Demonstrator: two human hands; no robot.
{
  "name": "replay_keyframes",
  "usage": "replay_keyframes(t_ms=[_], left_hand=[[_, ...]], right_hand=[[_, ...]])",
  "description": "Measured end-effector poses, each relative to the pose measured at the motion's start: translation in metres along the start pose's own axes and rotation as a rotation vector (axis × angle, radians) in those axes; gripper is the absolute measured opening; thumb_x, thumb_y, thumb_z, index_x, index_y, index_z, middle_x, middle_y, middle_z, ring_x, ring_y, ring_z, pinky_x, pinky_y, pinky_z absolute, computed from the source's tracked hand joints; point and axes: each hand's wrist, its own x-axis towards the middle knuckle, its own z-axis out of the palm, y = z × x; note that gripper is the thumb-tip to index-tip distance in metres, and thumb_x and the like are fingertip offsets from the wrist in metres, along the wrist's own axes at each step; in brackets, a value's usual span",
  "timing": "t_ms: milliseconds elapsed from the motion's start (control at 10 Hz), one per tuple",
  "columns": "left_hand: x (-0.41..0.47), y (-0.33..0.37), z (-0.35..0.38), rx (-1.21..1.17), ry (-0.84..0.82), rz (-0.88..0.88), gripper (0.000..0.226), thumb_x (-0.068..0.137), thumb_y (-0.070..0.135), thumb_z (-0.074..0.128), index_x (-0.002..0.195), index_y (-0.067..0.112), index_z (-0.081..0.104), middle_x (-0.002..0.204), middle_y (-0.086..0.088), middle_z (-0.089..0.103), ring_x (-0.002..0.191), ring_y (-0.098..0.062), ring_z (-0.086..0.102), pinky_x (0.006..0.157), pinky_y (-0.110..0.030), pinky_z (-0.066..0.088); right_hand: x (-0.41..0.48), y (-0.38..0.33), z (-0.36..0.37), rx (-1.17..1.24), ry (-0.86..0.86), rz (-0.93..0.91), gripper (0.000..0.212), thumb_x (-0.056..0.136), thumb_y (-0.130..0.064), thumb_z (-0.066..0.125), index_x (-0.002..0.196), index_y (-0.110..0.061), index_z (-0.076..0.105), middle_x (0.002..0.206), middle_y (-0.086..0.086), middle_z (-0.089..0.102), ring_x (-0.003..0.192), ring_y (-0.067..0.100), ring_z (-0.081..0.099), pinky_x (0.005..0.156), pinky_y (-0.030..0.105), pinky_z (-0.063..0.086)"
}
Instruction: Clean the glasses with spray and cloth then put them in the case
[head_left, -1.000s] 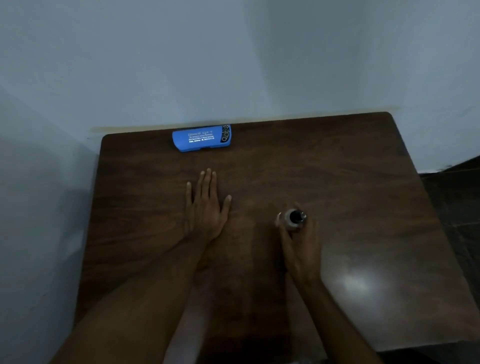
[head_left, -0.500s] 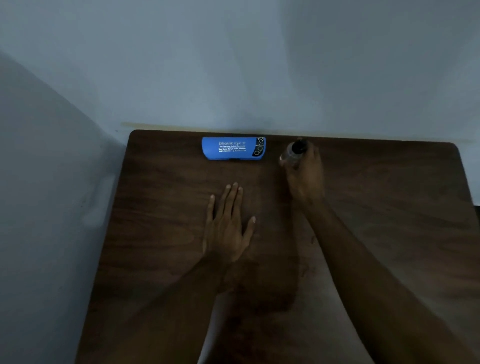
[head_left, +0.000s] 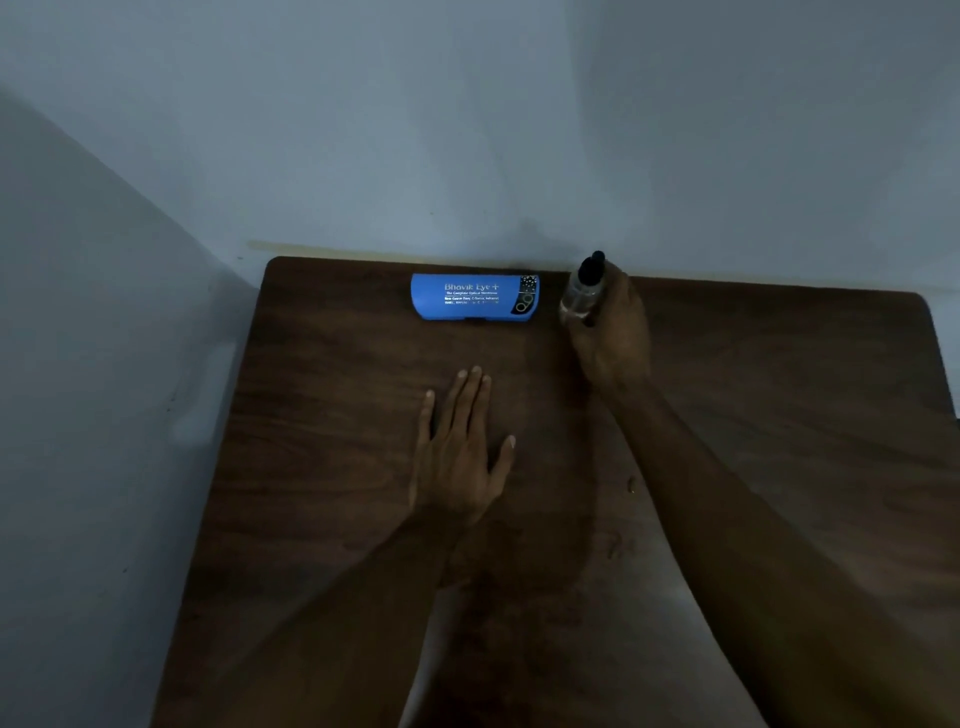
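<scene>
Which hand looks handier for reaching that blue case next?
Probably the left hand: it lies flat and empty on the table, just short of the blue case. The right hand grips the spray bottle.

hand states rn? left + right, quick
Left hand: open, flat on the wooden table, holding nothing.
Right hand: closed around the spray bottle, beside the blue glasses case.

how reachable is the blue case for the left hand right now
Probably yes: the left hand lies flat on the table just short of the blue case, nothing between them. The right hand, holding the spray bottle, is off to the case's right.
</scene>
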Motion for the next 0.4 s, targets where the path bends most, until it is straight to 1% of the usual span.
replay_keyframes(t_ms=[100,200,300,400], left_hand=[[0.0,-0.001,0.001,0.038,0.002,0.007,0.078,0.104,0.058,0.036,0.167,0.014,0.021,0.177,-0.002,0.017,0.165,-0.016,0.009,0.131,-0.053,0.014],[-0.003,0.003,0.0,0.051,-0.002,-0.001,0.078,0.105,0.057,0.034,0.167,0.013,0.022,0.177,-0.003,0.018,0.164,-0.017,0.011,0.131,-0.052,0.015],[-0.005,0.003,-0.004,0.043,0.006,-0.001,0.08,0.104,0.059,0.03,0.167,0.01,0.023,0.176,-0.007,0.022,0.164,-0.02,0.016,0.132,-0.052,0.015],[0.0,0.008,-0.025,0.017,0.086,0.014,0.083,0.103,0.06,0.034,0.166,0.007,0.024,0.174,-0.011,0.026,0.163,-0.023,0.021,0.131,-0.052,0.019]], right_hand=[[-0.03,0.008,0.0,-0.073,0.004,0.037,0.079,0.091,-0.024,0.071,0.156,-0.006,0.032,0.153,0.016,0.043,0.14,0.033,0.042,0.114,0.046,0.042],[-0.093,0.011,0.001,-0.221,0.035,-0.028,0.077,0.095,-0.025,0.065,0.158,0.0,0.027,0.162,0.021,0.031,0.149,0.035,0.031,0.121,0.047,0.032],[-0.148,0.012,0.011,-0.351,-0.032,-0.111,0.078,0.096,-0.032,0.057,0.161,-0.006,0.023,0.169,0.017,0.02,0.156,0.031,0.02,0.123,0.051,0.029],[-0.174,0.007,0.006,-0.418,-0.102,-0.15,0.082,0.098,-0.045,0.045,0.165,-0.016,0.008,0.172,0.011,0.006,0.159,0.025,0.005,0.125,0.052,0.022]])
